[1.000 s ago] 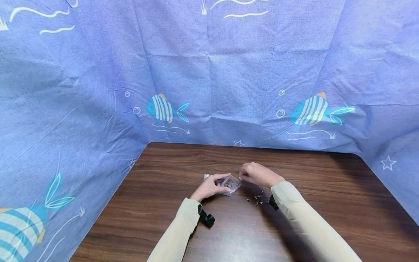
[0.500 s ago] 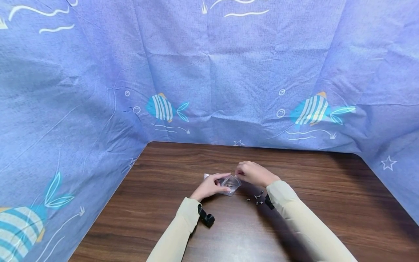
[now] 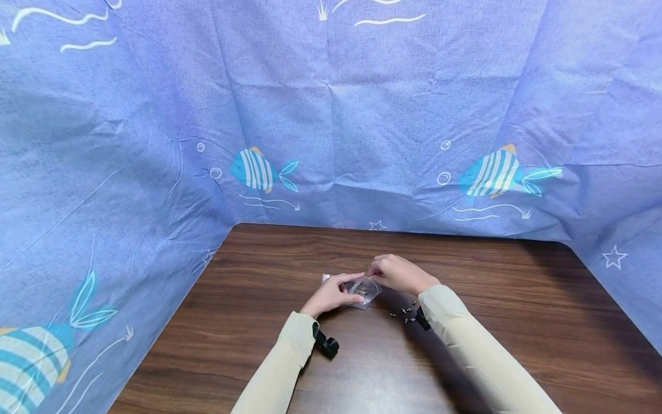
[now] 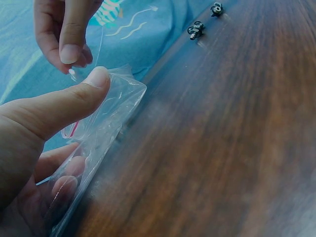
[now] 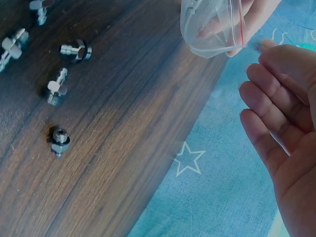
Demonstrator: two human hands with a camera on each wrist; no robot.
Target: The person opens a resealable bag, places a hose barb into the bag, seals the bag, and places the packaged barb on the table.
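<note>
A small clear zip bag (image 3: 370, 291) with a red line by its mouth is gripped by my left hand (image 3: 330, 298), thumb on one side and fingers on the other. Its mouth gapes toward the right, and a few small metal fittings show inside. My right hand (image 3: 399, 273) is right at the bag's mouth. Thumb and forefinger pinch a small shiny piece (image 4: 72, 73), mostly hidden by the fingertips. Several loose metal fittings (image 5: 58, 88), with hex nuts and ribbed ends, lie on the table below the right wrist.
The dark wood-grain table (image 3: 269, 259) carries it all. Blue cloth (image 3: 383, 126) printed with fish hangs behind and to the sides. A black wrist camera (image 3: 327, 344) sits under the left forearm.
My right hand has moved a little left, up to the bag's mouth, with the small piece in its fingertips. The left hand and bag have stayed in place.
</note>
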